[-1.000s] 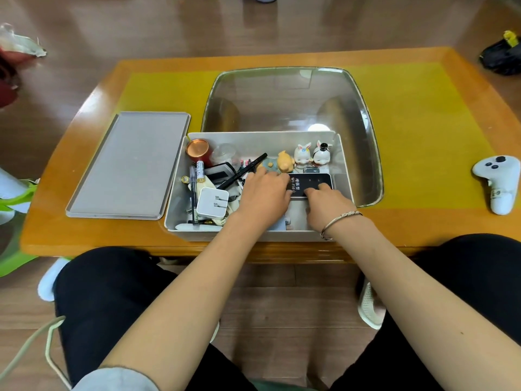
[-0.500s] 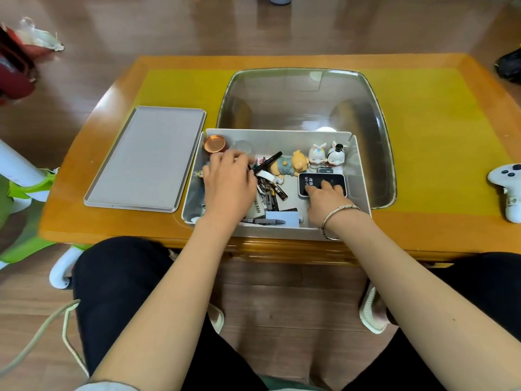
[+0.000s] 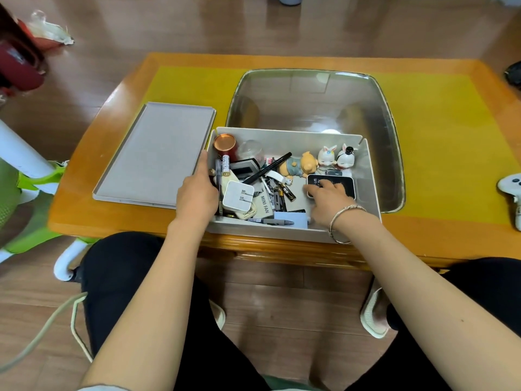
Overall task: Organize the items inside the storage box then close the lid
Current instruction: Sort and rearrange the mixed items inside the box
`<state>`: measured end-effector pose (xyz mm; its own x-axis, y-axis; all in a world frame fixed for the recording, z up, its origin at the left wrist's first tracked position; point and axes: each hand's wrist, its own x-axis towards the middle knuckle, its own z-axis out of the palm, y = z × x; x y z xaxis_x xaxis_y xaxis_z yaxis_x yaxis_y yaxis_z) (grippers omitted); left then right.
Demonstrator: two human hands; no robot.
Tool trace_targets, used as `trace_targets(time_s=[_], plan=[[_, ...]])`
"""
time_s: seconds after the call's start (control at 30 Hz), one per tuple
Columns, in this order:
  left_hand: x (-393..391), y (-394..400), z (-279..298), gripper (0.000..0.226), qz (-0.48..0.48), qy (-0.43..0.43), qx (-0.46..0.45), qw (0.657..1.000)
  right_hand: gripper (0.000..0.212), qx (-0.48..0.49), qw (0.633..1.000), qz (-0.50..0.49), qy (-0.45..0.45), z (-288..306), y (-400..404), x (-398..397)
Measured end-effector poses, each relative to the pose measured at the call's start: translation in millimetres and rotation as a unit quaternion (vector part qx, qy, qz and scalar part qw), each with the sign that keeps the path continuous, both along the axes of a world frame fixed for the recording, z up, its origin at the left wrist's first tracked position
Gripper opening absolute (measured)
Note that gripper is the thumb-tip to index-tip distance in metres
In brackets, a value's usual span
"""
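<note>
The left hand [image 3: 198, 190] had shifted from the clutter to the storage box [image 3: 369, 176] wall, fingers straight, beside the lid [image 3: 158, 153]; the right hand [image 3: 329, 197] pressed spread fingers on the black device [image 3: 342, 180].

Landmark: storage box [image 3: 369, 176].
Inside, left half: packed with white charger [image 3: 238, 194], pens, red tin [image 3: 224, 144] at far-left corner; no bare floor.
Inside, far wall: three figurines [image 3: 327, 159] in row, blocking.
Inside, right end: bare strip of floor, passable.
Left wall: left hand [image 3: 197, 190] over rim.
Centre-right: right hand [image 3: 327, 197] on black device [image 3: 342, 182].
Left of box: lid [image 3: 158, 153] flat, just beside.
Behind box: glass inset [image 3: 315, 100] bare.
Far right: white controller [image 3: 511, 190], well apart.
</note>
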<state>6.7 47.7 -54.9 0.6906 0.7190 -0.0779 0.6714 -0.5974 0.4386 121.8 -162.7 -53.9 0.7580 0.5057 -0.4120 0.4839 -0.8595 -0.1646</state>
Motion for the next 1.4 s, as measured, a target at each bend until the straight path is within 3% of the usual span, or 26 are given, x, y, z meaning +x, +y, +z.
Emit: trace_targets(time_s=[0.1, 0.2, 0.37, 0.47, 0.6, 0.93, 1.23, 1.4], plan=[[0, -3, -2, 0.070, 0.010, -0.018, 0.005, 1.000, 0.053, 0.074, 0.995, 0.024, -0.055, 3, 2, 3], [-1, -8, -4, 0.072, 0.010, -0.020, 0.009, 1.000, 0.037, 0.138, 0.989, 0.031, -0.050, 9, 6, 8], [-2, -16, -10, 0.073, 0.018, -0.016, 0.036, 0.999, 0.015, 0.053, 0.994, 0.045, 0.086, 19, 3, 11], [-3, -18, -11, 0.073, 0.023, -0.019, 0.042, 0.999, 0.022, 0.004, 0.986, 0.080, 0.147, 19, 1, 8], [-3, -19, -11, 0.073, 0.024, -0.023, 0.049, 0.998, 0.033, 0.010, 0.976, 0.139, 0.167, 17, 7, 6], [-3, -19, -11, 0.073, 0.020, -0.038, 0.051, 0.998, 0.028, 0.090, 0.977, 0.173, 0.090, 6, 1, 8], [-2, -17, -14, 0.072, 0.021, -0.052, 0.036, 0.998, 0.029, 0.260, 0.960, 0.063, 0.087, 4, -21, 9], [-3, -18, -11, 0.057, 0.016, -0.097, -0.004, 0.995, 0.017, 0.419, 0.888, -0.106, 0.157, 11, -33, 16]])
